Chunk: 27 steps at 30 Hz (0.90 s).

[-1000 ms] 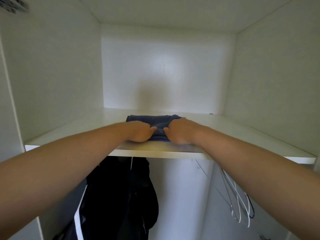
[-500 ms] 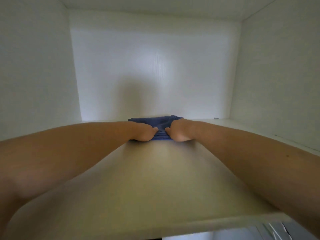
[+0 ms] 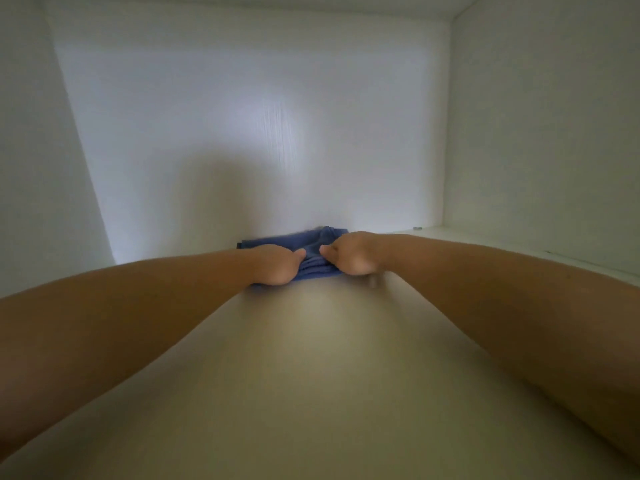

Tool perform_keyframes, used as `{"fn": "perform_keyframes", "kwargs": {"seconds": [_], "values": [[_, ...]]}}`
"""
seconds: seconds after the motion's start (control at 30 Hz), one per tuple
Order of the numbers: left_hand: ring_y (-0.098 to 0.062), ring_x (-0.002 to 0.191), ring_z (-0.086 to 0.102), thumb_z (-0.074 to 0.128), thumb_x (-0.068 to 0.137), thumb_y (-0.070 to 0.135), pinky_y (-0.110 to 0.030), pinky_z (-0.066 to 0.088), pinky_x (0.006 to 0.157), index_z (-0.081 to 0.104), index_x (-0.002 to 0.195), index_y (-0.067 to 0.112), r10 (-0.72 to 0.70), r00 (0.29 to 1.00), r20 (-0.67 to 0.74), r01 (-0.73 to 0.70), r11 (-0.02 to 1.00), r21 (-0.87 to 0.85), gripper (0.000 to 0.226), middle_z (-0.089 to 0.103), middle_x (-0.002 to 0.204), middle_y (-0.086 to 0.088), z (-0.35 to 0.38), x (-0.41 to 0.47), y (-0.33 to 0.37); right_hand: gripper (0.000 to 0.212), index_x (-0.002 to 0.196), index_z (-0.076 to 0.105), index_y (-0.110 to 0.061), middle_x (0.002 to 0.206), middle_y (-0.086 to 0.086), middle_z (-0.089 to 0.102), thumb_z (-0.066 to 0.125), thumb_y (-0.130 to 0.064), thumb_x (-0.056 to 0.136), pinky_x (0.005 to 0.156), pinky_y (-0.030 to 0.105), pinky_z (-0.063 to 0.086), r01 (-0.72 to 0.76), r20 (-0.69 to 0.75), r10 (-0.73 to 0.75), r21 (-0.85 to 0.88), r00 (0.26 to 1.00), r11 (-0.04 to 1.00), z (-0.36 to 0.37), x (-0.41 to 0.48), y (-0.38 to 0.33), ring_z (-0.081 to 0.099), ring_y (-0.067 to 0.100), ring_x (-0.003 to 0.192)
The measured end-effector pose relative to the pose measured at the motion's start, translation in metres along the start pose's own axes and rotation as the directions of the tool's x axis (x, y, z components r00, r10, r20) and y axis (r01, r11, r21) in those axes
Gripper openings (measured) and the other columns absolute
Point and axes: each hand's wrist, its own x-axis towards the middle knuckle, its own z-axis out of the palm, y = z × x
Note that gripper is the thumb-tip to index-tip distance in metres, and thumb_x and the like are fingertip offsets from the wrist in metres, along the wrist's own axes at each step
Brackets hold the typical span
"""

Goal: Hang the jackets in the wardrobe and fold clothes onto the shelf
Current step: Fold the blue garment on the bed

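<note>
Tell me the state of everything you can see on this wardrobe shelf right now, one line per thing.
shelf: holds one blue garment far back.
blue garment: folded, lying on the shelf, gripped by both hands.
left hand: fingers curled on the garment's left part, thumb on top.
right hand: fingers curled on the garment's right part, thumb on top.
</note>
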Motion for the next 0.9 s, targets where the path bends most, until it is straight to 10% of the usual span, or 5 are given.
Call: {"fn": "perform_keyframes", "kwargs": {"seconds": [0.2, 0.37, 0.5, 0.67, 0.9], "values": [[-0.031, 0.130, 0.048, 0.027, 0.111, 0.022, -0.042, 0.039, 0.109, 0.039, 0.148, 0.009, 0.190, 0.976, -0.105, -0.159, 0.956, 0.248, 0.040, 0.047, 0.143, -0.014, -0.026, -0.083, 0.045, 0.042, 0.067, 0.043, -0.014, 0.074, 0.004, 0.051, 0.035, -0.029, 0.106, 0.060, 0.027, 0.033, -0.011, -0.285, 0.067, 0.191, 0.956, 0.982, -0.029, -0.065, 0.003, 0.045, 0.022, 0.070], [-0.024, 0.128, 0.050, 0.039, 0.101, 0.019, -0.034, 0.042, 0.106, 0.039, 0.149, 0.024, 0.400, 0.914, -0.066, -0.330, 0.828, 0.453, 0.048, 0.049, 0.141, 0.004, -0.047, -0.170, 0.097, 0.037, 0.056, 0.044, -0.005, 0.055, 0.005, 0.035, 0.051, -0.012, 0.091, 0.046, 0.026, 0.027, -0.032, -0.587, 0.257, 0.365, 0.767, 0.930, -0.041, -0.199, 0.025, 0.029, 0.018, 0.054], [-0.018, 0.063, 0.043, 0.044, 0.100, 0.028, -0.024, 0.032, 0.055, 0.054, 0.081, 0.017, 0.665, 0.666, -0.338, -0.395, 0.699, 0.596, 0.024, 0.038, 0.068, 0.004, -0.052, -0.279, 0.154, 0.028, 0.093, 0.069, 0.004, 0.066, 0.019, 0.054, 0.057, -0.021, 0.094, 0.055, 0.037, 0.040, -0.224, -0.623, 0.405, 0.351, 0.669, 0.909, -0.019, -0.342, 0.058, 0.043, 0.021, 0.053], [-0.019, 0.069, 0.042, 0.040, 0.103, 0.037, -0.025, 0.035, 0.066, 0.043, 0.076, 0.019, 0.842, 0.456, -0.289, -0.705, 0.539, 0.461, 0.032, 0.039, 0.069, 0.004, -0.021, -0.409, 0.251, 0.028, 0.091, 0.064, 0.001, 0.066, 0.017, 0.048, 0.056, -0.026, 0.094, 0.061, 0.040, 0.052, -0.524, -0.610, 0.621, 0.363, 0.491, 0.771, 0.037, -0.531, 0.067, 0.034, 0.030, 0.062], [-0.032, 0.057, 0.048, 0.052, 0.092, 0.036, -0.034, 0.029, 0.050, 0.047, 0.063, 0.009, 0.980, 0.066, -0.185, -0.998, 0.069, 0.010, 0.040, 0.042, 0.054, -0.012, 0.089, -0.559, 0.361, 0.037, 0.065, 0.055, -0.005, 0.050, 0.005, 0.043, 0.053, -0.027, 0.095, 0.047, 0.030, 0.042, -0.787, -0.406, 0.901, 0.500, 0.156, 0.361, 0.135, -0.763, 0.035, 0.039, 0.022, 0.049]]}}
